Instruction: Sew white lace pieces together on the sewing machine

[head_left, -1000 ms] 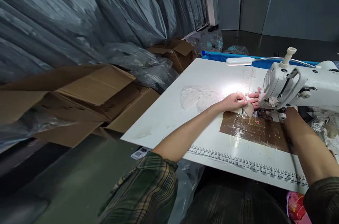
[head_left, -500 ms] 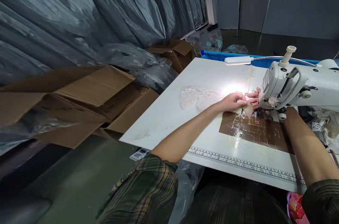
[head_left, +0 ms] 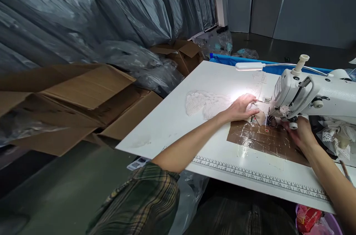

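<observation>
My left hand rests on the white table beside the needle area, thumb and fingers curved over a small beige fabric piece. The piece's pointed end reaches toward the presser foot of the white sewing machine. On the machine's other side is my right hand, low near the needle and the brown taped sheet. Its fingers are partly hidden behind the machine head, so what they hold does not show. Pale lace pieces lie flat to the left of my left hand.
A lamp lights the sewing spot. A printed ruler runs along the table's front edge. Whitish fabric scraps are heaped at right. Open cardboard boxes and plastic bags stand left of the table; a purple bin sits below.
My right hand has drawn back from the left side of the needle to the machine's right. My left hand stays by the beige piece, its fingers more spread. The view has shifted slightly.
</observation>
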A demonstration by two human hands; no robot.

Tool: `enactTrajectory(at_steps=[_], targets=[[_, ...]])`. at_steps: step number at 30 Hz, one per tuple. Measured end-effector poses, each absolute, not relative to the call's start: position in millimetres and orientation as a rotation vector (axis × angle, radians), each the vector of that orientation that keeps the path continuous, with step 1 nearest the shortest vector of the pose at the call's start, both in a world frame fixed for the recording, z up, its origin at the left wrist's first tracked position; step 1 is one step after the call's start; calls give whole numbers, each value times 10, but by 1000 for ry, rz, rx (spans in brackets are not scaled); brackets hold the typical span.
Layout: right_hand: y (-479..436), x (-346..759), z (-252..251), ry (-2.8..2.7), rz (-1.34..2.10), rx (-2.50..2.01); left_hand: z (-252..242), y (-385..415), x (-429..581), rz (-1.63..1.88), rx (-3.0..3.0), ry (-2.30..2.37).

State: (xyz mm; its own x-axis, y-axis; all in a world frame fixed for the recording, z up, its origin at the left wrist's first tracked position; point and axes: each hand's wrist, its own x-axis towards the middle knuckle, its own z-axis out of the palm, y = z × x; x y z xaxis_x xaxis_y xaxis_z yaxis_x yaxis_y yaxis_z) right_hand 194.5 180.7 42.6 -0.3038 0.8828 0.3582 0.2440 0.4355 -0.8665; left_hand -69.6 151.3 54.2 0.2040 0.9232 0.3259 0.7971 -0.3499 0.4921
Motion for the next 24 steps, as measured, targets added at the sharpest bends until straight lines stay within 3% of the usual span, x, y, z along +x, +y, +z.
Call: enactTrajectory(at_steps=[6, 13, 18, 24], targets=[[1303, 2292, 359, -1620, 1207, -1258, 550, 1581, -676, 461, 2412, 2099], [1194, 2296, 335, -1975, 903, -1179, 503, 1979, -758, 283, 2537, 1888], [1189, 2337, 305, -2026, 820, -1105, 537, 2076, -957, 404, 2543, 1735], [1167, 2373, 233, -2094, 652, -1027, 820, 1421, -1447, 634, 2399, 1911]])
